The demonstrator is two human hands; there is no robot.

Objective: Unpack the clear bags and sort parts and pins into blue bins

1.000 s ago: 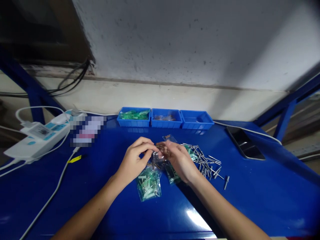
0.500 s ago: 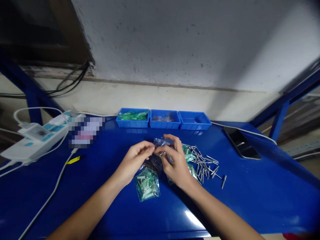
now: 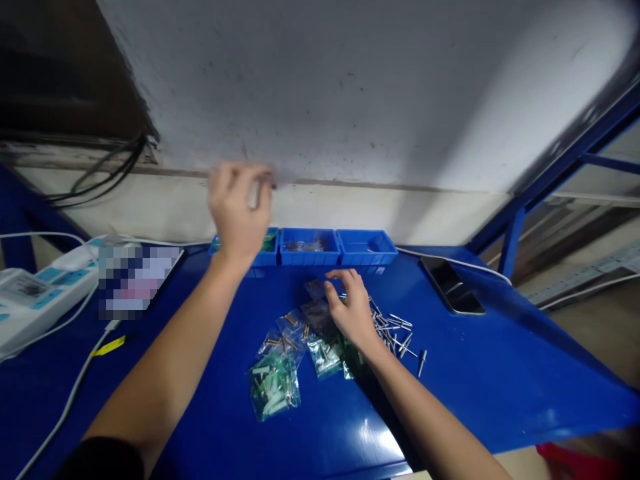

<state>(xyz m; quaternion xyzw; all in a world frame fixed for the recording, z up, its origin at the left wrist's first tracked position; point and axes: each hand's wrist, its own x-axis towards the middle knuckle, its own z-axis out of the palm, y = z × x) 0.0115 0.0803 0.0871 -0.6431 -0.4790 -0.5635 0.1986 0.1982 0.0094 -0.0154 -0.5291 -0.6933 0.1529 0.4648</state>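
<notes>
My left hand (image 3: pixel 239 208) is raised above the leftmost blue bin (image 3: pixel 264 248), smeared by motion, its fingertips pinched together; what they hold cannot be made out. My right hand (image 3: pixel 351 308) lies low on the blue table (image 3: pixel 500 373), fingers spread over small clear bags (image 3: pixel 320 313). A bag of green parts (image 3: pixel 274 385) lies nearest me, with more small bags (image 3: pixel 326 348) beside it. Several loose metal pins (image 3: pixel 395 328) lie right of my right hand.
Three blue bins stand in a row at the wall: the middle bin (image 3: pixel 307 247) holds small parts, the right bin (image 3: pixel 367 248) looks bare. A phone (image 3: pixel 453 285) lies at the right. A white power strip (image 3: pixel 30 293), its cable (image 3: pixel 65 407) and a yellow tag (image 3: pixel 109 345) are at the left.
My left hand has left the bags and risen up and away towards the left bin. My right hand stays down on the bags. The camera has tilted and shifted.
</notes>
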